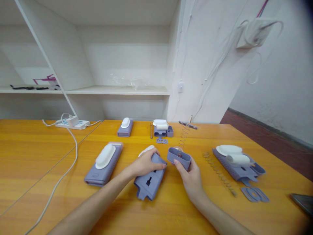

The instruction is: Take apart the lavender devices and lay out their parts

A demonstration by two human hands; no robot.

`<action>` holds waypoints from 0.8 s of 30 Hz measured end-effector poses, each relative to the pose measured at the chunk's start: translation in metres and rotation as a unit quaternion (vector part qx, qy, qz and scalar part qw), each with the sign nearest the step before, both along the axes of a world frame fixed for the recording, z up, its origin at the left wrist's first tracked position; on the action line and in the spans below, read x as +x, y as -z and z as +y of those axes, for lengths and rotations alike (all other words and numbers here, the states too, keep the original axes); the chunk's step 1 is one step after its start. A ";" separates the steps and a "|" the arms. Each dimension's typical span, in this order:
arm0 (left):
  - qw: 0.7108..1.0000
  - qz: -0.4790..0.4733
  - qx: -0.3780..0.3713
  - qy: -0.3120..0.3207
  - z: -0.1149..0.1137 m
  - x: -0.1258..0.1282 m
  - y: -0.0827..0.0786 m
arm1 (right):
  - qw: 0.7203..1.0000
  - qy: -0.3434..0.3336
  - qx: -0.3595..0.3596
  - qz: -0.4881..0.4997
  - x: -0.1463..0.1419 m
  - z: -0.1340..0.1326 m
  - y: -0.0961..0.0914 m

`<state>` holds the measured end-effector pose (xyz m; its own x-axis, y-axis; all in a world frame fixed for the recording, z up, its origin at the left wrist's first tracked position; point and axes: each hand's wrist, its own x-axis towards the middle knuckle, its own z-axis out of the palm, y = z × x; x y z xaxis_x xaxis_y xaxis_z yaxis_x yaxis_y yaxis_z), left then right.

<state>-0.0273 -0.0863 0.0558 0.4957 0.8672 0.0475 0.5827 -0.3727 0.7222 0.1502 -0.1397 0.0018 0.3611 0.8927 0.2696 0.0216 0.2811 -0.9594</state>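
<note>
My left hand [146, 163] is closed around a purple-grey plastic housing [152, 181], which is tilted just over the table with its notched end towards me. Dark cut-outs show on its face, and a white part [146, 150] sticks out behind my fingers. In my right hand [192, 179] is an oval purple-grey cup-shaped cap [180, 159], its opening turned up and towards the housing. Something small and brownish lies inside the cap; I cannot make out what. Cap and housing are close together, and whether they touch is unclear.
On the wooden table [58, 195], assembled purple units [105, 163] stand left and behind. At right lie a loose coil spring [220, 176], another housing with white parts [234, 160] and flat oval plates [254, 194]. A power strip [73, 123] trails a white cable. Shelves [117, 89] rise behind.
</note>
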 end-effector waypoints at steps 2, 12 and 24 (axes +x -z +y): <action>1.000 0.010 0.023 0.004 0.001 0.000 0.003 | 1.000 -0.002 0.001 -0.002 -0.001 0.000 -0.001; 0.991 0.094 0.099 0.011 0.006 -0.010 0.006 | 0.999 -0.040 0.010 -0.013 -0.004 -0.002 -0.001; 0.985 0.079 0.153 0.003 0.007 -0.012 -0.011 | 0.997 -0.055 0.004 -0.053 -0.006 -0.009 -0.002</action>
